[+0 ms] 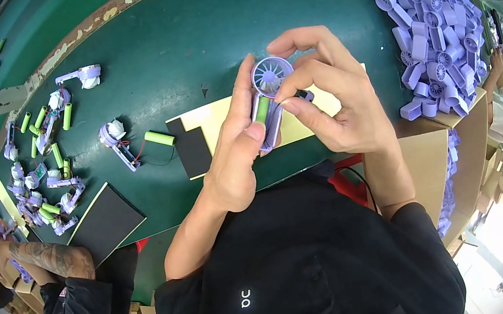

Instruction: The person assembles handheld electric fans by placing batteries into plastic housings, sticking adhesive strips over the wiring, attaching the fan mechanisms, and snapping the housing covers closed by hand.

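My left hand point(234, 153) is wrapped round a purple handheld fan housing point(272, 77), held with its round, spoked head pointing away from me. A green battery cell point(262, 109) lies in the open handle, beside my left thumb. My right hand point(337, 91) bends over the head from the right. Its thumb and forefinger are pinched together where head and handle meet; what is between them is too small to make out. Under my hands a yellow sheet point(213, 130) with a black pad point(192, 150) at its left end lies on the green table point(203, 37).
On the left lie a fan part point(114, 135) wired to a green cell point(159, 138), several more fan assemblies point(67, 182) and a black pad point(110, 215). Purple housings point(434, 30) are heaped at the right, above a cardboard box point(427, 159). A co-worker's arm point(57, 255) rests at lower left.
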Motion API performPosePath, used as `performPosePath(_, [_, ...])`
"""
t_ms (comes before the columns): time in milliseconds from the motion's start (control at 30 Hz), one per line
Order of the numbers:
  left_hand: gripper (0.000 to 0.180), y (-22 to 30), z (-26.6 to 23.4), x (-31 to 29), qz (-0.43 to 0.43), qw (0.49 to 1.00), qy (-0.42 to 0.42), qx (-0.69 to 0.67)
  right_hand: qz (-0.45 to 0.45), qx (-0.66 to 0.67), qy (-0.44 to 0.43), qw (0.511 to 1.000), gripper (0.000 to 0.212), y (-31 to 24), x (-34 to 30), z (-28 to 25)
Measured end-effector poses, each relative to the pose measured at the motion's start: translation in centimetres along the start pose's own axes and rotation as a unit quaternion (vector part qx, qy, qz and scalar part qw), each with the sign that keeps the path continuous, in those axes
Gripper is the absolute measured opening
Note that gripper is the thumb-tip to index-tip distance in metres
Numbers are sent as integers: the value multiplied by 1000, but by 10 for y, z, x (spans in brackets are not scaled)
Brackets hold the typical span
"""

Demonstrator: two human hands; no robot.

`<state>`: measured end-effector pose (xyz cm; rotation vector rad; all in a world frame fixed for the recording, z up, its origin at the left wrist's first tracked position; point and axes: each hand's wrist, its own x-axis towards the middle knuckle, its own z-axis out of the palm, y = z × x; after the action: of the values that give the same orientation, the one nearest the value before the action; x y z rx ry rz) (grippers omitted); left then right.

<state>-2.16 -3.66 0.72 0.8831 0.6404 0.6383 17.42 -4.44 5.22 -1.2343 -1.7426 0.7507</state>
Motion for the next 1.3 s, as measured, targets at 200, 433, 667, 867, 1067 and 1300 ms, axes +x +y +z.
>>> performPosePath(200, [83, -2, 3, 0, 127, 976, -10, 178, 122, 10, 10, 992, 11, -14, 1, 3])
performPosePath(433, [73, -14, -4, -1, 206, 939, 9, 273, 146, 19, 24, 989, 11, -10, 3, 15])
performPosePath(667, [68, 0, -32, -19, 126, 969, 127, 172, 127, 18, 94, 987, 31, -1, -7, 41])
performPosePath(867, [66, 7, -65, -36, 204, 947, 222, 109, 143, -36, -16, 989, 36, 15, -35, 119])
performPosePath(1067, [63, -11, -83, -46, 196, 956, 208, 68, 27, -189, -15, 981, 42, 27, -38, 142])
performPosePath(1300, [61, -22, -82, -41, 201, 956, 209, 48, -52, -161, -56, 984, 43, 55, -42, 111])
